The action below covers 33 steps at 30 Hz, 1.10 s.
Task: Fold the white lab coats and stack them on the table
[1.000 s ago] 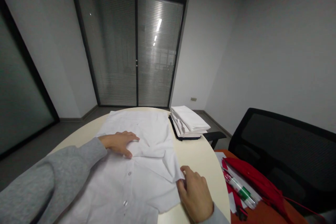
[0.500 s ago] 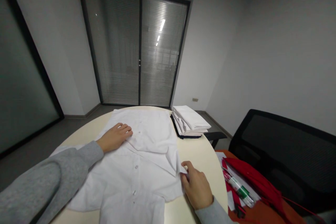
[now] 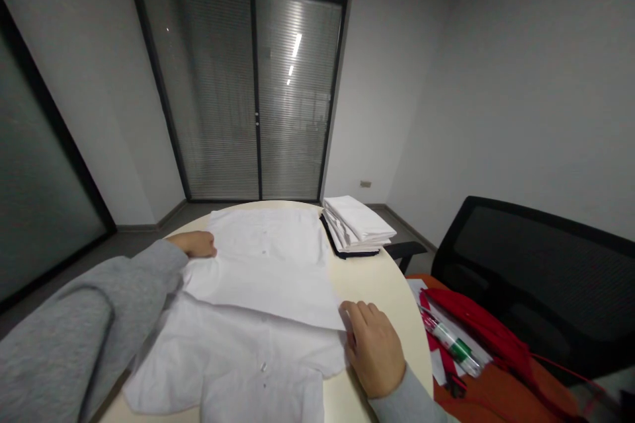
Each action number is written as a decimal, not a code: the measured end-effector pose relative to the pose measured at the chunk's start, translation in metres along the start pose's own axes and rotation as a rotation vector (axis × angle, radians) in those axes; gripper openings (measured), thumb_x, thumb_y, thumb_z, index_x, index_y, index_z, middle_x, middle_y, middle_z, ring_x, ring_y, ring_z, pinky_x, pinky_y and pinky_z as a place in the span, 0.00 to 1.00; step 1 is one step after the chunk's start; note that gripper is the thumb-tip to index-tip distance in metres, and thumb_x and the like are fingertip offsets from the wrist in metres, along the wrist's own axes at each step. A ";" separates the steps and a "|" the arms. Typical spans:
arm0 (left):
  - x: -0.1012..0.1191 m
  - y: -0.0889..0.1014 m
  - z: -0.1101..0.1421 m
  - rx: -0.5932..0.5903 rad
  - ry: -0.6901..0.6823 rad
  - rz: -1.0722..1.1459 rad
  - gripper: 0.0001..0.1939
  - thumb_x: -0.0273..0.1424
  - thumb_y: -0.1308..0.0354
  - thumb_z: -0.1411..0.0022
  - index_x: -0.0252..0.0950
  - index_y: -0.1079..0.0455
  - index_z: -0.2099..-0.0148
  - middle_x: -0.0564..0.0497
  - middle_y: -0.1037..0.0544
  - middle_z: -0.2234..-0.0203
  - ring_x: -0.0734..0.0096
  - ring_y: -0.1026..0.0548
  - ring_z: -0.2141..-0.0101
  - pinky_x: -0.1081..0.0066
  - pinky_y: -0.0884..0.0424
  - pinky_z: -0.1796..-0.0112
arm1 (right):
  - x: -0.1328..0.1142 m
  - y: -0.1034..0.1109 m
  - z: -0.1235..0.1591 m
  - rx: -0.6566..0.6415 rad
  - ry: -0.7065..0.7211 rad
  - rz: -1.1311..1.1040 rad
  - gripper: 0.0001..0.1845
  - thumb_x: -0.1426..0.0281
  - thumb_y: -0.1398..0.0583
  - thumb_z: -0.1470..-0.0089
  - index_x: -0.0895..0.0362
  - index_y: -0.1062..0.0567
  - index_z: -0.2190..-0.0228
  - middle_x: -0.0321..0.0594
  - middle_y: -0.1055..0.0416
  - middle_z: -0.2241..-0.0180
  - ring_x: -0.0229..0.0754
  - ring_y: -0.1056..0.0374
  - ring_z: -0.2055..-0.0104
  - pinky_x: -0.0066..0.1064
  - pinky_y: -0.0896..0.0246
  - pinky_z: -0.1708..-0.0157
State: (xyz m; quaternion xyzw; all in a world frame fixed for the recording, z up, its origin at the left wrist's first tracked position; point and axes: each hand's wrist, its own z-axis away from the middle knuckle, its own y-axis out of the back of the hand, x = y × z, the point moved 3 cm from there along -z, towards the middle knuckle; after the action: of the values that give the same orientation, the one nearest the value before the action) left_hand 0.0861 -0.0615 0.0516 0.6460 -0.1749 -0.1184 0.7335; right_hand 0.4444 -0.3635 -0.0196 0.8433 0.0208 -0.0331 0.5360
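A white buttoned shirt [image 3: 262, 291] lies spread on a round cream table [image 3: 377, 287], with one part folded across its middle. My left hand [image 3: 197, 243] rests at the shirt's left edge, in a grey sleeve, fingers partly hidden by the cloth. My right hand [image 3: 374, 344] presses on the right end of the fold, fingers on the fabric's corner. Whether either hand pinches the cloth is unclear.
A stack of folded white garments [image 3: 358, 223] sits on a dark board at the table's far right. To the right, a red bag with pens and papers [image 3: 464, 340] lies on an orange surface. A black mesh chair [image 3: 540, 277] stands beyond. Glass doors with blinds [image 3: 248, 92] face me.
The sleeve has been laid flat across the shirt in a straight fold. My left hand slid left to the shirt's edge. My right hand stayed at the fold's right corner.
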 end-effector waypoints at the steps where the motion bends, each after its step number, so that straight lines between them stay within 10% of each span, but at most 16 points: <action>1: 0.004 -0.005 -0.002 -0.023 0.026 -0.014 0.13 0.39 0.35 0.52 0.32 0.23 0.71 0.39 0.18 0.73 0.50 0.20 0.64 0.61 0.27 0.59 | -0.002 0.001 0.000 0.009 0.026 -0.033 0.21 0.86 0.42 0.56 0.53 0.25 0.63 0.41 0.28 0.63 0.50 0.36 0.58 0.37 0.48 0.59; 8: 0.130 -0.033 -0.034 -0.017 -0.234 0.145 0.22 0.43 0.52 0.30 0.37 0.23 0.48 0.42 0.18 0.49 0.59 0.23 0.51 0.66 0.32 0.48 | -0.007 0.003 -0.002 -0.050 0.040 -0.175 0.10 0.81 0.39 0.51 0.54 0.25 0.68 0.41 0.30 0.62 0.48 0.40 0.59 0.38 0.49 0.59; 15: 0.268 -0.072 -0.073 -0.186 -0.348 0.349 0.19 0.46 0.39 0.39 0.34 0.23 0.70 0.45 0.17 0.69 0.60 0.22 0.64 0.68 0.31 0.62 | -0.004 -0.003 -0.001 -0.128 -0.014 -0.161 0.10 0.80 0.39 0.49 0.53 0.26 0.67 0.40 0.28 0.63 0.48 0.38 0.58 0.39 0.48 0.57; 23: 0.282 -0.092 -0.103 -0.311 -0.220 0.690 0.23 0.51 0.33 0.46 0.33 0.25 0.69 0.50 0.23 0.78 0.65 0.27 0.76 0.70 0.35 0.76 | 0.001 -0.004 -0.002 -0.103 -0.166 -0.190 0.20 0.81 0.44 0.48 0.55 0.27 0.54 0.46 0.30 0.55 0.50 0.33 0.53 0.38 0.39 0.54; 33: 0.276 -0.100 -0.093 -0.524 -0.443 1.095 0.42 0.32 0.27 0.54 0.36 0.30 0.35 0.43 0.16 0.55 0.61 0.19 0.55 0.68 0.25 0.56 | 0.022 -0.008 0.003 -0.231 -0.272 -0.055 0.13 0.78 0.46 0.40 0.52 0.26 0.59 0.41 0.25 0.62 0.48 0.28 0.58 0.36 0.42 0.59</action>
State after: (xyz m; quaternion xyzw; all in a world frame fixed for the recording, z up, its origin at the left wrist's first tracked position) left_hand 0.3806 -0.1008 -0.0289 0.2229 -0.5918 0.1036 0.7676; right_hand 0.4660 -0.3625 -0.0294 0.7629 -0.0251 -0.1588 0.6262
